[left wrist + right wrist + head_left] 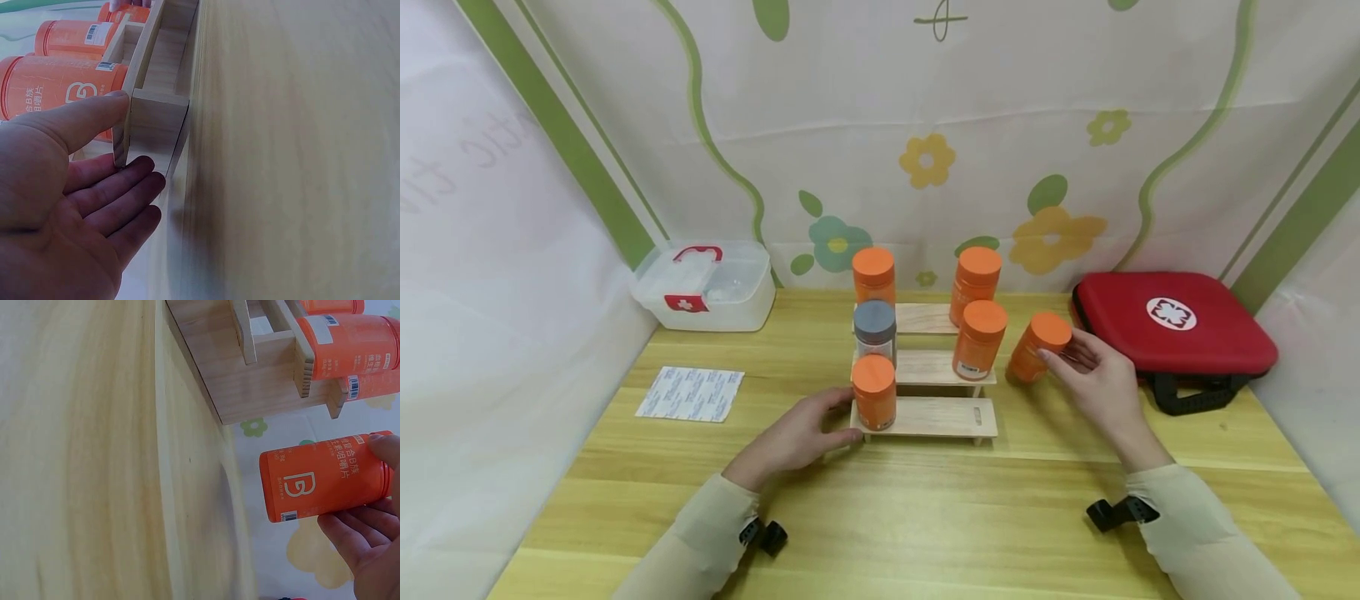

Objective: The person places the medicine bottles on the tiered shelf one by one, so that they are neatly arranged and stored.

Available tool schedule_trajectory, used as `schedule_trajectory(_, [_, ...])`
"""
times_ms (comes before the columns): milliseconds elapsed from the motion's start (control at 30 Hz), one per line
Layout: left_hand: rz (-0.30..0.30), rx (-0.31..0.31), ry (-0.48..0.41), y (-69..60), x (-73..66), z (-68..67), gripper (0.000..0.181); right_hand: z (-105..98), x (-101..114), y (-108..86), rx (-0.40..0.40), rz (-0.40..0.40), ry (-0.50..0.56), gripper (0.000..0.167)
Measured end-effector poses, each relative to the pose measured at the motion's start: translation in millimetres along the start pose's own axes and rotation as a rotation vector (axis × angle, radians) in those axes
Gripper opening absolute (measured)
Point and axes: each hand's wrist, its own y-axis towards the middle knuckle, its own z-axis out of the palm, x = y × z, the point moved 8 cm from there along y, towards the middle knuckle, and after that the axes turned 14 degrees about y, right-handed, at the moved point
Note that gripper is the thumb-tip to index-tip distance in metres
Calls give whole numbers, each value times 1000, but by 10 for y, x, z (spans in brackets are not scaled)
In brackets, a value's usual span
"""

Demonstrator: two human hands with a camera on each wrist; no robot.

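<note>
A three-step wooden display stand (936, 417) stands mid-table. My left hand (805, 429) grips the left end of its lowest step, thumb at the front corner, fingers behind. On that step is an orange vitamin bottle (874, 396). Right of the stand, my right hand (1097, 383) holds another orange vitamin bottle (325, 478) near its cap; it is tilted and clear of the table. The middle step bears a grey-capped bottle (875, 325) at left and an orange bottle (980, 342) at right. Orange bottles stand at the top step's left (874, 271) and right (976, 283).
A red first-aid case (1195, 333) with a black handle lies at the back right. At the back left is a clear plastic medicine box (730, 292) with a red handle. A printed white packet (691, 393) lies flat before it. A floral cloth (850, 100) hangs behind the table.
</note>
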Motion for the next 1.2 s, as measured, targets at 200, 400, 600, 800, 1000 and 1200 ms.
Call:
schedule_trajectory(200, [-4, 8, 0, 9, 7, 10, 67, -36, 33, -38, -10, -14, -1, 56])
schedule_trajectory(400, [10, 3, -16, 13, -13, -5, 67, -57, 108, -79, -17, -37, -6, 57])
schedule_trajectory(600, [7, -1, -14, 15, -15, -9, 67, -71, 203, -139, -20, -67, -7, 56])
schedule_trajectory(800, [10, 1, -10, 19, -26, -6, 66, -66, 299, -210, -15, -96, -21, 54])
schedule_trajectory(1000, [14, 0, -12, 14, -27, -8, 66, -74, 404, -286, -9, -139, -12, 52])
schedule_trajectory(1200, [11, 1, -15, 11, -25, 2, 66, -82, 495, -380, -11, -160, -16, 52])
